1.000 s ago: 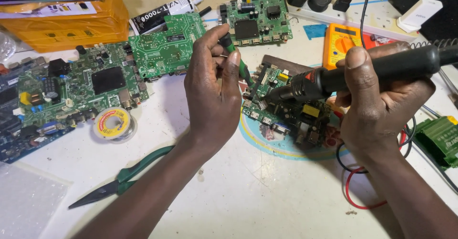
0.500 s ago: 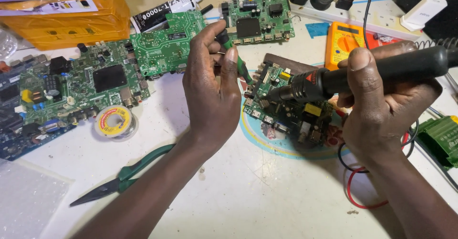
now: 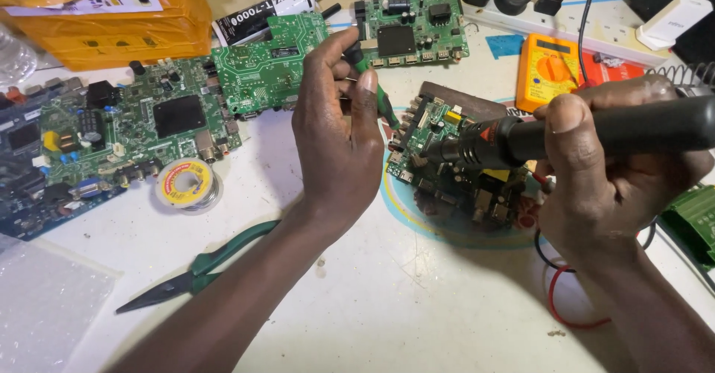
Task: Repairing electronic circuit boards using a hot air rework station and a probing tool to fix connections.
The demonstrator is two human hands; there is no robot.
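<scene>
The small circuit board (image 3: 454, 161) lies flat on the white surface (image 3: 417, 306) between the two hands. In the head view, the right hand (image 3: 611, 187) is closed round a black soldering iron (image 3: 566, 138), its tip over the board. The left hand (image 3: 339, 138) pinches a thin green tool (image 3: 376, 94) angled toward the board's upper edge. This looks like soldering; steady tip placement matters. Green pliers (image 3: 201, 269) lie well apart.

Left hand (image 3: 339, 138) with the green-handled tool (image 3: 370, 83) has shifted slightly up and left; soldering iron (image 3: 566, 135) barely moved.
</scene>
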